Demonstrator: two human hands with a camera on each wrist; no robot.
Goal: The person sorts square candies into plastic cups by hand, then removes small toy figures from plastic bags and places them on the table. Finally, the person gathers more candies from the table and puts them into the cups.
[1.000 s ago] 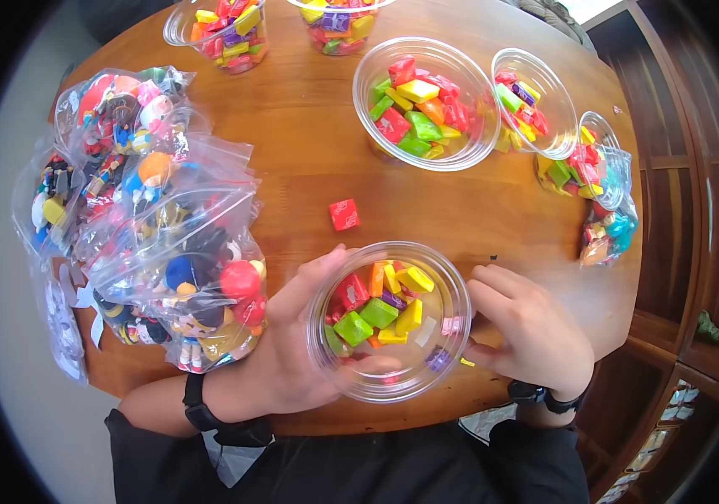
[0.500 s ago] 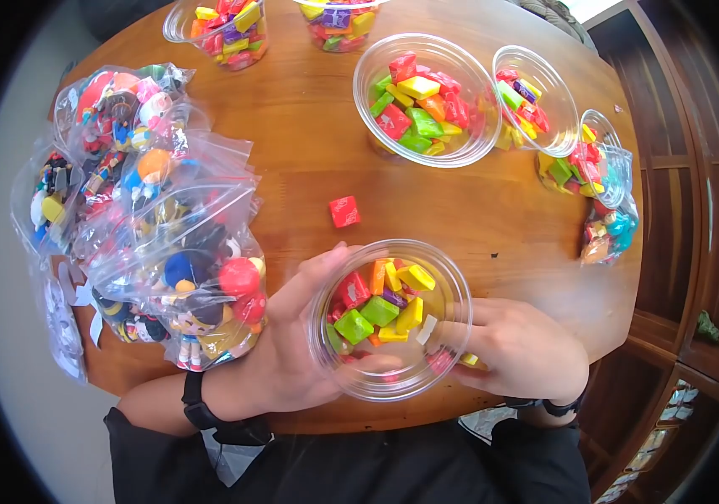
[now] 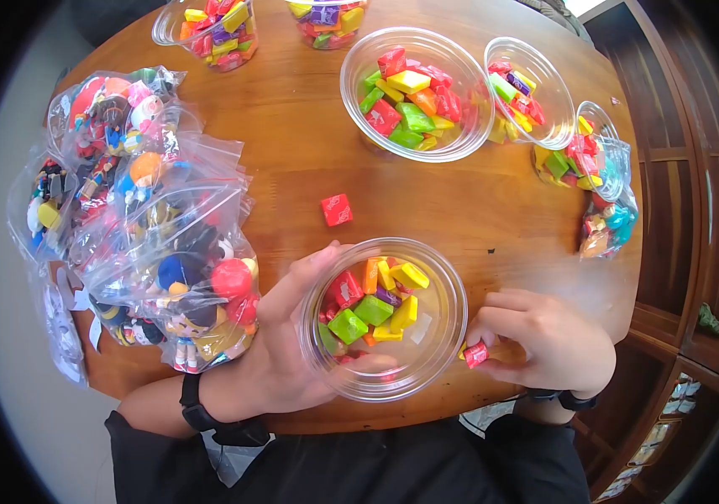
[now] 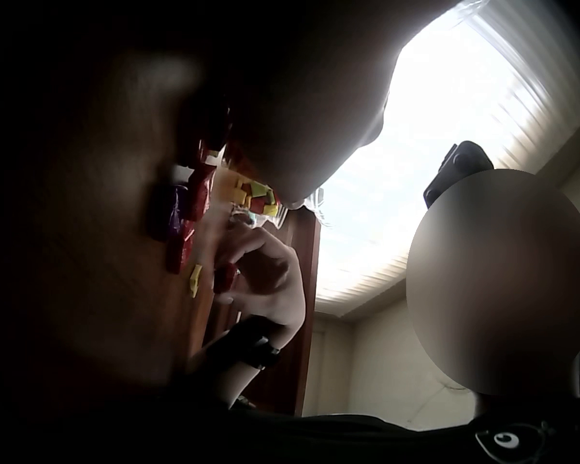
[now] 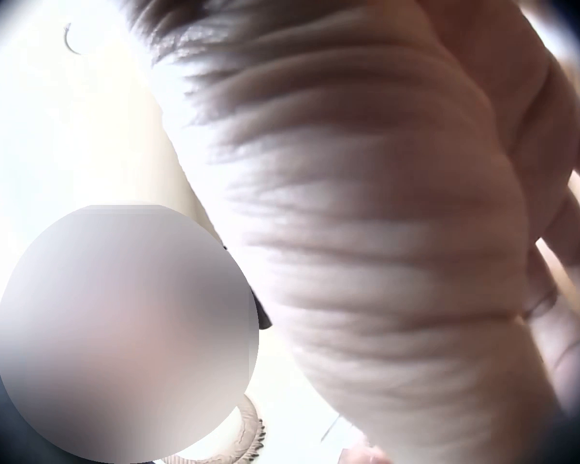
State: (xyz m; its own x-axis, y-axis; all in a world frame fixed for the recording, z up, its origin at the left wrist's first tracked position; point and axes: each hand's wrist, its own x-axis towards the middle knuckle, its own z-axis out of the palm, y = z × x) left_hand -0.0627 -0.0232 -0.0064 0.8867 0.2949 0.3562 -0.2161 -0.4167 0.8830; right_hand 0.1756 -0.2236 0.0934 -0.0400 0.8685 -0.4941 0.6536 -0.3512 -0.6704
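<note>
My left hand (image 3: 280,336) grips a clear plastic cup (image 3: 452,370) by its left side, tilted so its round mouth faces the head camera. Inside or behind its clear wall show wrapped candies, among them a green candy (image 3: 374,311), a yellow candy (image 3: 404,313) and an orange candy (image 3: 371,275). Just right of the cup, my right hand (image 3: 548,340) pinches a red wrapped candy (image 3: 476,354) between thumb and fingers, with a bit of yellow beside it. A lone red candy (image 3: 337,210) lies on the table beyond the cup. My right palm (image 5: 367,213) fills the right wrist view.
Zip bags of small toy figures (image 3: 162,252) are heaped at the left. Along the far side stand several candy cups, the nearest a wide clear cup (image 3: 417,143). A smaller bag of figures (image 3: 607,227) lies at the table's right edge. Wooden cabinets (image 3: 670,210) stand beyond it.
My right hand reached in close behind the cup's right rim, then drew back right with the red candy between its fingers. The left hand and cup have stayed nearly in place.
</note>
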